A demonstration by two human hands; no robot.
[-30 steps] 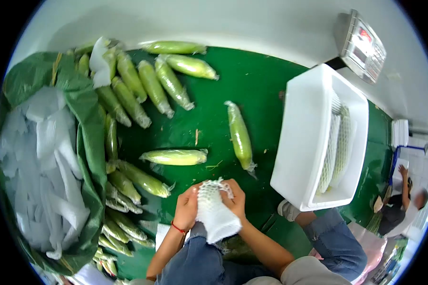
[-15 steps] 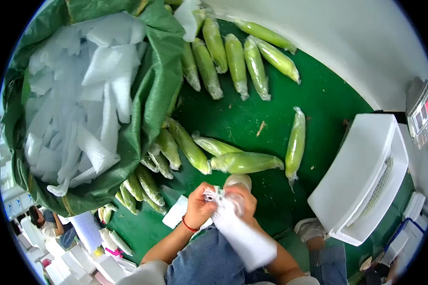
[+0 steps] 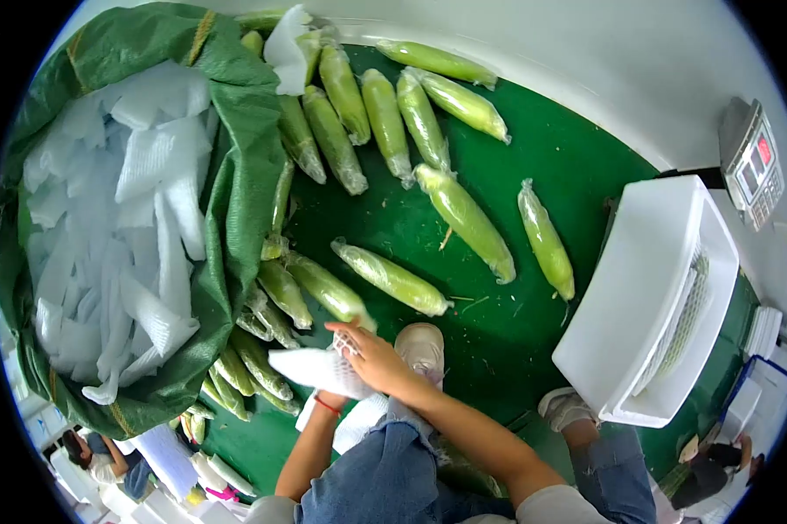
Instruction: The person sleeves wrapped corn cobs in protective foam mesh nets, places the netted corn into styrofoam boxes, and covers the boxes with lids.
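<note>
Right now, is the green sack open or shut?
Open: the green sack gapes wide, showing white foam pieces piled inside.

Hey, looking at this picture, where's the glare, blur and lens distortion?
Head view: wide-angle distortion, with black corners and the far edge of the green surface bowed; head view: glare streaks on the clear film of the wrapped cob nearest the white box; head view: the right hand looks slightly soft, perhaps from motion.

Mesh-patterned sleeve (image 3: 319, 370) is white, wrapped corn (image 3: 467, 223) is yellowish green, floor's (image 3: 502, 354) a deeper green. Sack's (image 3: 249, 175) dark green, box (image 3: 620, 288) plain white, wristband (image 3: 328, 407) bright red.
</note>
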